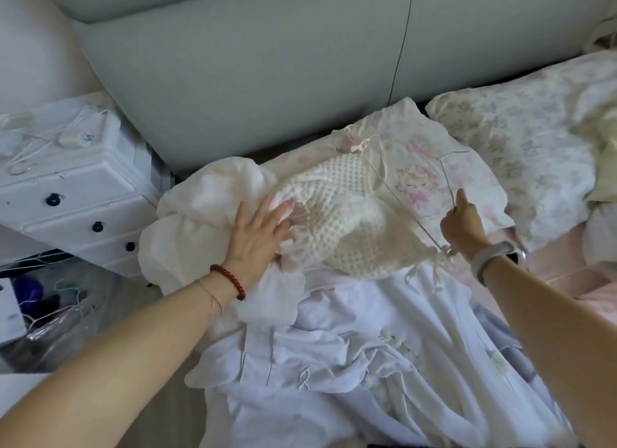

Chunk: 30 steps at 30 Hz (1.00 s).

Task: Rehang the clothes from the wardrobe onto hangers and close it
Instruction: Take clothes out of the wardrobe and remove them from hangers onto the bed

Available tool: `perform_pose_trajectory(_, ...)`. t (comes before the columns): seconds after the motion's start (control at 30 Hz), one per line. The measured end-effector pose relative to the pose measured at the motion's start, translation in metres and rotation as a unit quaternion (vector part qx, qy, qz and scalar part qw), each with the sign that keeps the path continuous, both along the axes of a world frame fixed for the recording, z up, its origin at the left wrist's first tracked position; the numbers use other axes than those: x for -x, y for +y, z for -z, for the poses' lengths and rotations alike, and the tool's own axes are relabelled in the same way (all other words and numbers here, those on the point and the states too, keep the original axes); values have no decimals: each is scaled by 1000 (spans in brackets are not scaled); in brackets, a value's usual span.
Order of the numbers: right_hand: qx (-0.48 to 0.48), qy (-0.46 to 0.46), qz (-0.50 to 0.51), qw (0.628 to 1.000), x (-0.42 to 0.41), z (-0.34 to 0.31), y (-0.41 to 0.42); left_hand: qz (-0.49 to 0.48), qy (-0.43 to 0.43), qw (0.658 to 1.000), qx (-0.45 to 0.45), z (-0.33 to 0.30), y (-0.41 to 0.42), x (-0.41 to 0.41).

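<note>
Item: cream knitted top point(337, 213), waffle-textured, lying on the bed across a pale floral pillow point(434, 167), with a thin wire hanger point(449, 177) partly threaded into it; the hanger's hook is pointing toward the grey padded headboard point(267, 63).

Left hand point(257, 233): lying flat on the top's left side, grip released, fingers spread and pressing the fabric down. A red bead bracelet point(230, 280) and a fine chain are sitting on this wrist.

Right hand point(462, 223): grip clenched around the hanger's wire just below the hook, beside the top's right edge. A grey wristband point(490, 258) is sitting on this wrist.

Adjoining garments: a white gauzy garment point(187, 220) is bunching up to the left of the knitted top, partly under the left hand; a pile of white clothes point(350, 364) with small tie cords is spreading over the near part of the bed, its upper edge touching the knitted top's hem.

Surroundings: a second floral pillow point(521, 136) is lying to the right. A white drawer unit point(76, 193) with dark knobs is standing left of the bed, with spare white hangers point(30, 147) lying on top.
</note>
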State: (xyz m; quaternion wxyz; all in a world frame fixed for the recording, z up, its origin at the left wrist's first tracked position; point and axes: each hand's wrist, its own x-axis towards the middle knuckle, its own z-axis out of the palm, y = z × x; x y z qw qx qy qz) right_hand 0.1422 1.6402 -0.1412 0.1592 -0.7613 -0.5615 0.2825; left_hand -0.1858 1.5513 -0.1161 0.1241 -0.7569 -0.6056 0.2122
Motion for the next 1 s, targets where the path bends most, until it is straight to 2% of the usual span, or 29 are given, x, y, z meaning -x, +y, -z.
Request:
perform_pose_trajectory(0.07,-25,21,29,999,-2,1,3,-45,3,998,-35,-9,15,12)
perform_pose_trajectory(0.13,-25,39,32,998,-2,-2,3,-87,-40,994,-48,-11,25,16)
perform_pose_trajectory(0.2,8,56,8,998,0,-4,-4,-107,-123,986,28,-9,23,10)
perform_pose_trajectory(0.27,39,28,-41,998,3,-5,-17,-104,-176,972,114,-4,13,2)
perform_pose_trajectory(0.37,40,-27,-93,995,11,-11,-43,-114,-211,959,148,-10,5,8)
perform_pose_trajectory(0.47,-11,-46,-105,993,19,-30,-76,-110,-223,960,126,-33,-9,19)
perform_pose_trajectory(0.57,-70,-48,-109,990,28,-53,-124,-127,-274,953,35,-60,-43,17)
perform_pose_trajectory(0.7,-69,-39,-98,992,47,-82,-204,-107,-288,950,-57,-95,-111,2)
perform_pose_trajectory(0.77,-62,-48,-108,991,55,-98,-247,-91,-287,951,-69,-110,-149,-5)
perform_pose_trajectory(1.0,-91,-63,-131,985,72,-153,-407,-143,-324,932,-80,-147,-307,-40)
